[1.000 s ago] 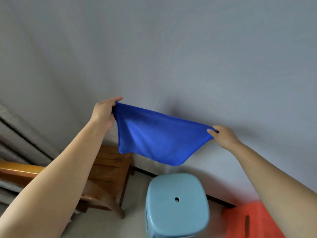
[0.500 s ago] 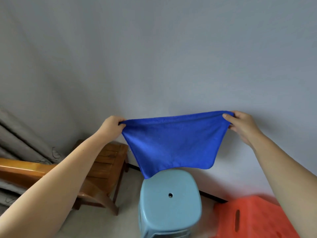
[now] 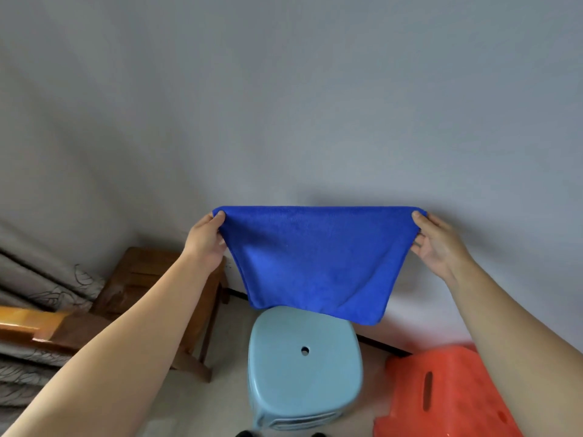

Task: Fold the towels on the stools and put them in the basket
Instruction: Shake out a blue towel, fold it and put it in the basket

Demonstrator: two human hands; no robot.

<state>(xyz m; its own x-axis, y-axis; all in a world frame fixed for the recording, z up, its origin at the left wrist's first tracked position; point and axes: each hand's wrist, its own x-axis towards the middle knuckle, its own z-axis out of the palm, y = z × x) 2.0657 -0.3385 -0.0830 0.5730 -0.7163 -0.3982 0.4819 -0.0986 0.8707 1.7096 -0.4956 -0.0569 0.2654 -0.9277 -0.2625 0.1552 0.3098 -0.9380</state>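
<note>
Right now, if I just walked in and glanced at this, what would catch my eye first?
The bright blue towel, stretched flat in the air before a plain grey wall, its top corners pinched by the left hand and the right hand. Right beneath its lower edge stands a light blue stool with a hole in its seat, and an orange-red stool sits to its right.

Cloth, plastic, wood.
Blue towel [image 3: 315, 263]: soft matt fleecy cloth. Below it, light-blue stool [image 3: 303, 367]: smooth plastic, slight sheen. Right of stool, orange stool [image 3: 441, 395]: glossy plastic. Left of stool, wooden chair [image 3: 142, 279]: varnished wood.
</note>
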